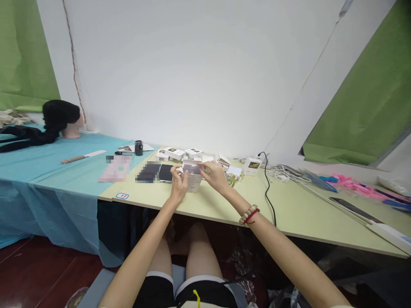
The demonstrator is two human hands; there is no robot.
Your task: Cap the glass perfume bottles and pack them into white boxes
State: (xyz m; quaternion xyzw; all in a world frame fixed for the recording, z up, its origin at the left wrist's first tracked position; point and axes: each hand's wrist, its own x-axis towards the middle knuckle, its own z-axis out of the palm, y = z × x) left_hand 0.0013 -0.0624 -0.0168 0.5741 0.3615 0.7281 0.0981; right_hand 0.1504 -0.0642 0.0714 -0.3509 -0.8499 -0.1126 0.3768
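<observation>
A small pale box (193,185) with faint printed lines on its side stands near the front of the table, between my hands. My left hand (180,184) grips its left side, thumb on the near face. With bent fingers, my right hand (214,174) pinches the upper right edge of the box. Its top part looks darker; whether a flap is raised there I cannot tell. Directly left of my left hand lies a dark-screened phone (165,173). Behind the box are several small white cartons (174,153), and past my right hand sits a clump of greenish cords (231,179).
A picture-printed white box (252,167) stands beside a black cable (269,192) that runs over the table edge. White cables (282,174) and pink fabric (348,185) lie rightward. On the blue cloth (83,179) are a knife-like tool (84,156), a dark jar (138,148) and a wigged mannequin head (62,117).
</observation>
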